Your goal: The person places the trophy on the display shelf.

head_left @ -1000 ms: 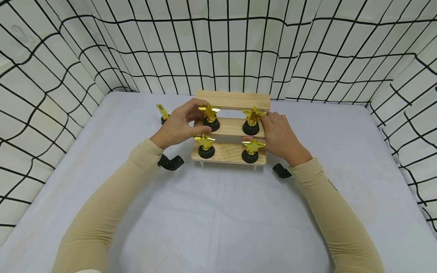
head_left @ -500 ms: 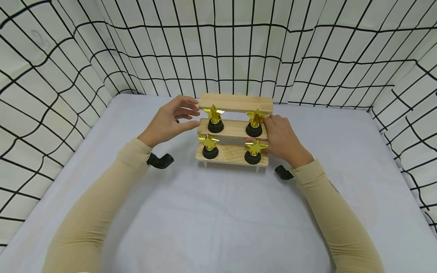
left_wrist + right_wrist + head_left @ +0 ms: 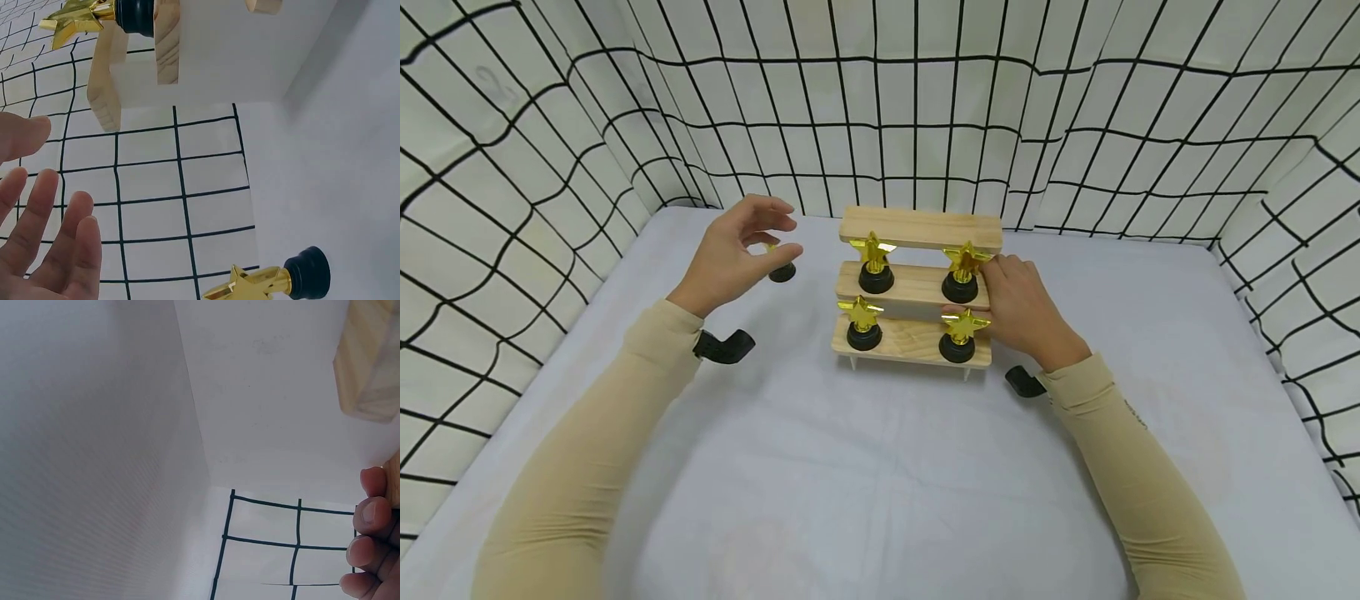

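Observation:
A small three-tier wooden display stand (image 3: 917, 225) carries gold star trophies on black bases, two on the middle tier and two on the lowest. My right hand (image 3: 1026, 308) grips the right end of the middle tier, thumb under its front; in the right wrist view the fingertips (image 3: 369, 515) lie against the wood. My left hand (image 3: 730, 254) is off to the left of the stand, fingers bent loosely and thumb apart, holding nothing. Just beyond it a lone star trophy (image 3: 782, 273) stands on the table, mostly hidden by the hand; the left wrist view shows its black base (image 3: 309, 274).
A white cloth covers the table (image 3: 865, 475). Black wire grid panels (image 3: 917, 125) rise along the back and both sides. A black camera mount (image 3: 726, 346) juts from the left wrist, and another mount (image 3: 1024, 382) from the right.
My left hand has let go of the trophy at the left of the middle tier and moved left towards the lone trophy. My right hand keeps its grip on the stand.

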A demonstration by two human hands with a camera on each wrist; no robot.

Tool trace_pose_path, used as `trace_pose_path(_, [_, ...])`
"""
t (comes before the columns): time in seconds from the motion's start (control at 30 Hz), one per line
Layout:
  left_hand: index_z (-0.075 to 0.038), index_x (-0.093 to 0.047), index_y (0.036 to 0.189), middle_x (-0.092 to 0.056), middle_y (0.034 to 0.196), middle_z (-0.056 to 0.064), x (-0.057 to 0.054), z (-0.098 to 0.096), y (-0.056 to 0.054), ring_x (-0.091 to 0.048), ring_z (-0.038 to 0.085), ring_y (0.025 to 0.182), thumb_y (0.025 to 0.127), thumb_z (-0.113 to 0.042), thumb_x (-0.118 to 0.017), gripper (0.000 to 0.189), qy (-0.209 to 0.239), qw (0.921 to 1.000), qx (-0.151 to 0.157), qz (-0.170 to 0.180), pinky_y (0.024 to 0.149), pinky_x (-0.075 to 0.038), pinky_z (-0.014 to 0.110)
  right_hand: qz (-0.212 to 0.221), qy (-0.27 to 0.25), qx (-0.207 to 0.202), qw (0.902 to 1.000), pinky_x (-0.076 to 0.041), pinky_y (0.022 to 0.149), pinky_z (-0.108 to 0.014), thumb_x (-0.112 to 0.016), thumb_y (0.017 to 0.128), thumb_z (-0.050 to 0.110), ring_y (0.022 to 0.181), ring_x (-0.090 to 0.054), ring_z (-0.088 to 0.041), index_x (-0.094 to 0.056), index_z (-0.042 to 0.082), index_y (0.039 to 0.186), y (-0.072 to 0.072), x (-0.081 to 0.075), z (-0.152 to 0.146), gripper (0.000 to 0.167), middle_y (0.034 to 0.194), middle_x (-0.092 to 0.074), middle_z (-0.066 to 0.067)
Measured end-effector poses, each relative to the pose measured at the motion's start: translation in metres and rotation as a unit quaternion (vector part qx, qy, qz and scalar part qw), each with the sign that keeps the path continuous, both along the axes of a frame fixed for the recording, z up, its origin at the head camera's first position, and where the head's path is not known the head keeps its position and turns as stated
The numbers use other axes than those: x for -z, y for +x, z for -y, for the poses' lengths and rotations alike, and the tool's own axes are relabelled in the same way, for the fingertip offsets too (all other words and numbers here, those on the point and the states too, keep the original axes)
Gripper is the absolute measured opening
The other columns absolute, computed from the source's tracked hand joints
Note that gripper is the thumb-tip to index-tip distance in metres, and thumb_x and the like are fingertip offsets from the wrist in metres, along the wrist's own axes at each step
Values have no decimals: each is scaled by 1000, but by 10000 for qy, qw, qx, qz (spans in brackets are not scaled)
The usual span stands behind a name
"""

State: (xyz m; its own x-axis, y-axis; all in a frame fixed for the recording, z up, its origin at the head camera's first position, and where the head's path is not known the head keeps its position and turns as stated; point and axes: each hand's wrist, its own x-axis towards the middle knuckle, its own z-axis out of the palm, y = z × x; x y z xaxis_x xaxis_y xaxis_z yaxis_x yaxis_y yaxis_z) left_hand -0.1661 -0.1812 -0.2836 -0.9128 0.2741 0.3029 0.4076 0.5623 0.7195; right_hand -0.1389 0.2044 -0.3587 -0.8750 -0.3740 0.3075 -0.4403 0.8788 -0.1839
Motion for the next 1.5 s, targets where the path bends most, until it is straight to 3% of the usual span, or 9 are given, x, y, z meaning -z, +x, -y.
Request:
trace_pose_path(0.23, [-13, -58, 133, -66, 126, 2, 8, 13, -7, -59, -5, 113, 92, -18, -78, 46, 180, 9991, -349, -155, 96, -50, 13, 2, -9, 14, 10000, -42, 83, -46, -66, 88, 71, 95, -52, -31, -56, -2, 127, 0, 3, -3, 83, 105, -61, -14])
trace_pose_path(0.47, [-11, -59, 132, -63, 127, -10, 19, 24, -14, -57, -4, 116, 90, -20, -79, 47, 331, 9969, -693, -184, 96, -49, 17, -128, -40, 1, 9999, -40, 81, -44, -26, 80, 95, 90, -48, -30, -57, -1, 124, -1, 4, -4, 110, 97, -57, -12])
trace_pose_path(0.57, [-14, -59, 132, -61, 129, -11, 25, 28, -17, -56, 2, 120, 89, -20, -80, 49, 315, 9963, -801, -74, 95, -47, 16, -163, -59, -6, 9998, -39, 78, -43, -19, 78, 97, 88, -47, -29, -57, -1, 123, -1, 4, -4, 114, 95, -56, -11])
trace_pose_path(0.73, [-16, -56, 137, -60, 136, -2, 36, 32, -21, -54, 10, 126, 87, -21, -83, 56, 169, 9948, -992, 137, 98, -47, 18, -187, -117, -29, 9998, -40, 78, -44, -20, 78, 97, 87, -49, -30, -58, 0, 123, -1, 5, -5, 113, 95, -58, -12])
trace_pose_path(0.9, [-16, -51, 142, -56, 143, 6, 48, 38, -27, -53, 18, 131, 88, -18, -82, 62, 79, 9946, -974, 360, 102, -47, 26, -119, -173, -27, 9998, -44, 83, -47, -24, 78, 97, 94, -54, -32, -58, 3, 128, -2, 4, -4, 112, 106, -64, -14])
trace_pose_path(1.17, [-13, -45, 147, -52, 146, 15, 66, 45, -38, -50, 24, 135, 89, -14, -81, 68, 140, 9934, -943, 644, 108, -47, 36, 125, -261, 8, 9996, -46, 88, -47, -59, 84, 82, 103, -56, -34, -54, 8, 135, -3, 2, -2, 90, 115, -64, -13])
trace_pose_path(1.5, [-15, -36, 153, -43, 153, 16, 81, 48, -51, -46, 31, 143, 88, -13, -83, 80, 313, 9885, -933, 1147, 120, -44, 50, 153, -328, -27, 9993, -44, 87, -46, -47, 81, 90, 105, -55, -34, -55, 7, 131, -5, 5, -3, 98, 111, -64, -13])
